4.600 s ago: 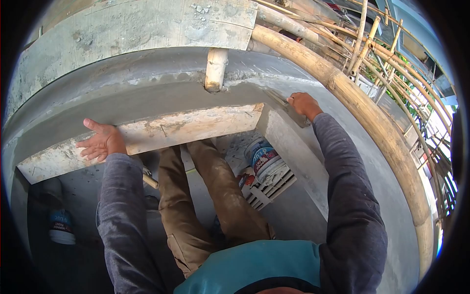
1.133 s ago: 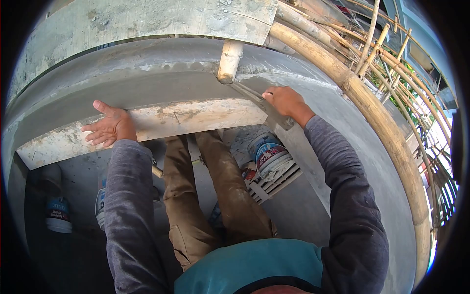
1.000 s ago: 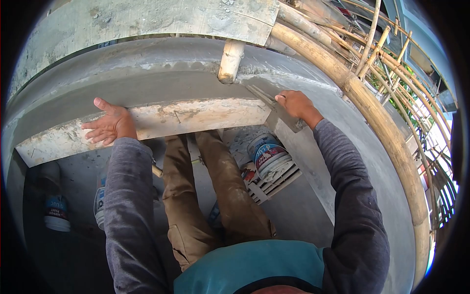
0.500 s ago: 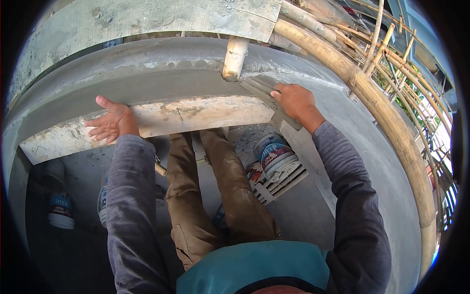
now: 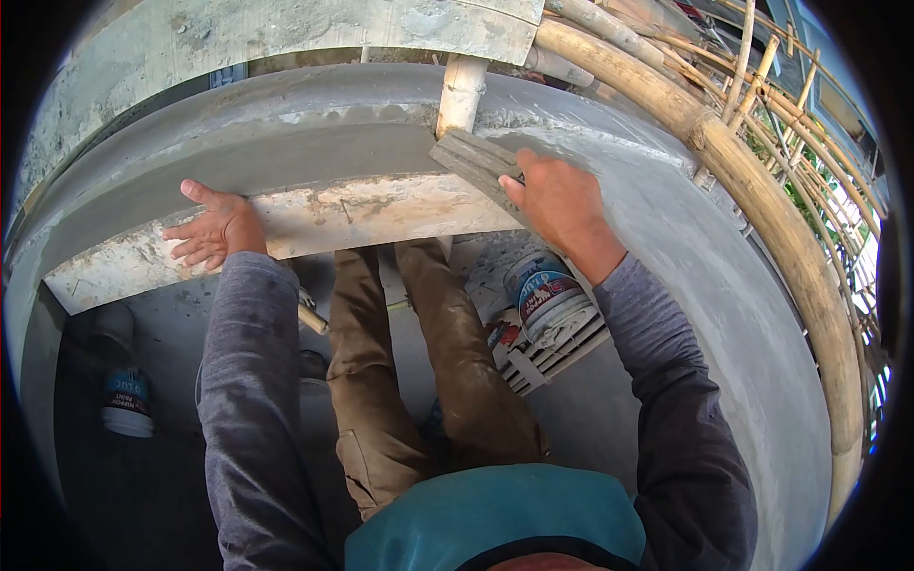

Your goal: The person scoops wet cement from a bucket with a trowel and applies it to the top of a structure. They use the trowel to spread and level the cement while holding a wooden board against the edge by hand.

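Note:
My left hand (image 5: 221, 226) lies with its fingers spread on a pale, stained board (image 5: 333, 214), which runs along the near edge of the grey mortar ledge. My right hand (image 5: 564, 205) is closed round a long flat float (image 5: 481, 164) coated in grey mortar. The float lies tilted across the right end of the board and the ledge, its far end close to the foot of a short bamboo post (image 5: 461, 93). Smooth, damp-looking mortar (image 5: 324, 157) covers the ledge between my hands.
Below right, a paint bucket (image 5: 545, 290) stands on a slatted crate (image 5: 562, 352). Another bucket (image 5: 128, 404) is in shadow at lower left. Thick bamboo (image 5: 752, 190) curves down the right side, with thinner poles behind. A concrete-smeared panel (image 5: 286, 33) spans the top.
My right hand and the float have moved a little to the left, so the float's end now overlaps the area in front of the post's foot. My left hand stays on the board.

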Tool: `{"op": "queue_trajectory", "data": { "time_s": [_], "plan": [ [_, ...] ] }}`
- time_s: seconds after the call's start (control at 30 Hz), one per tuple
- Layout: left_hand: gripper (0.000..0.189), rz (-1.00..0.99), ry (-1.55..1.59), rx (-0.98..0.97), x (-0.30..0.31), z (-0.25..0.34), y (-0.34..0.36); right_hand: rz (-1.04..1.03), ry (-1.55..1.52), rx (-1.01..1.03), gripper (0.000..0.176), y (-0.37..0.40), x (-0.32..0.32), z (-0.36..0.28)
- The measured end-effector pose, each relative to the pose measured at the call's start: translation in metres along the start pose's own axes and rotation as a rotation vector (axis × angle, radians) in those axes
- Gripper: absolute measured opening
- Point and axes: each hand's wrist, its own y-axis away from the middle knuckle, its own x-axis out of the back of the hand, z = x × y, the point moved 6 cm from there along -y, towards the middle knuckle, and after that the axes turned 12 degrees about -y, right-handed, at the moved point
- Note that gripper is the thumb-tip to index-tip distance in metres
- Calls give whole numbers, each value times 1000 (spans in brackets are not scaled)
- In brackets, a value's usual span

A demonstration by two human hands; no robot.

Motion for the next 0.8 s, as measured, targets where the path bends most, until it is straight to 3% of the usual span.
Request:
{"op": "queue_trajectory", "data": {
  "time_s": [0.1,0.3,0.37,0.4,0.47,0.5,0.57,0.67,0.8],
  "plan": [
    [117,2,15,2,0,3,0,-76,-40,97,37,-1,16,-18],
    [116,20,1,10,-1,4,-2,151,-155,-127,47,-13,19,15],
    [116,16,-11,15,-1,0,-1,320,-393,-70,50,-16,7,27],
    [116,13,-6,12,0,0,-1,321,-390,-72,50,-18,-2,31],
    [116,8,5,8,-1,2,-1,393,-867,-12,46,-23,-17,36],
    [116,10,11,11,-2,1,-1,396,-866,-11,46,-29,-23,40],
    [117,15,10,13,-3,-1,-2,440,-1160,-14,41,-38,-32,46],
    [117,13,11,11,-2,0,-2,460,-1320,43,25,-39,-33,37],
    [115,17,8,13,-4,0,-3,455,-1334,-46,27,-31,-23,25]
  ]
}}
